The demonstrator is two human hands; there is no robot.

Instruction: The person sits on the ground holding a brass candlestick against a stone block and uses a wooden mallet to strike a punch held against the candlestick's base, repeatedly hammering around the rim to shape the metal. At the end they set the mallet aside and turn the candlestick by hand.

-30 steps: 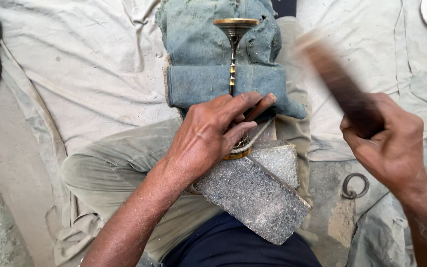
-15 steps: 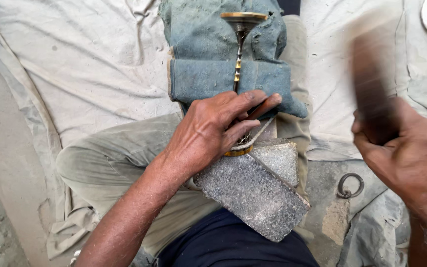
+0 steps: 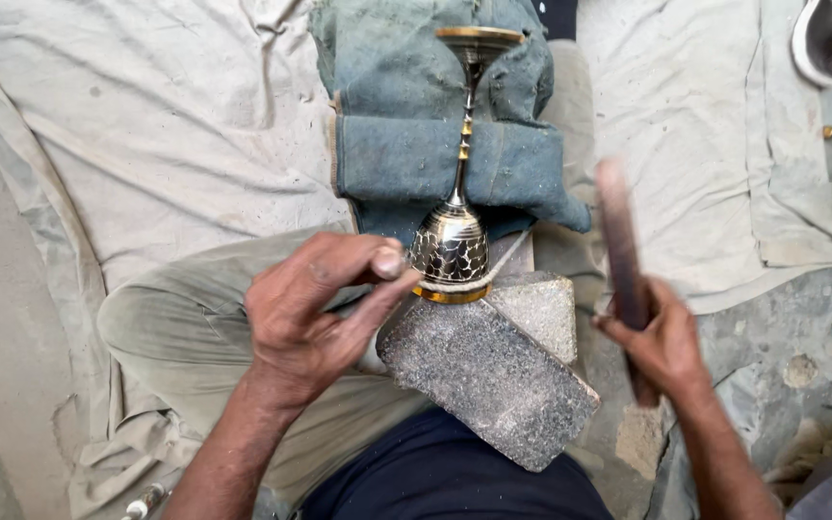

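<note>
A brass goblet (image 3: 455,241) lies at centre frame, its cup on a stone block (image 3: 493,371).
The left hand (image 3: 310,308) pinches a small tool against the cup; the right hand (image 3: 662,342), lower right, grips a wooden stick (image 3: 620,250).

left hand (image 3: 315,308) beside goblet (image 3: 452,246) | goblet on stone block (image 3: 488,371) | right hand (image 3: 662,337) grips stick (image 3: 620,250)

A brass goblet (image 3: 455,231) (dark patterned bowl) lies on its side, rim against a stone block (image 3: 493,371).
</note>
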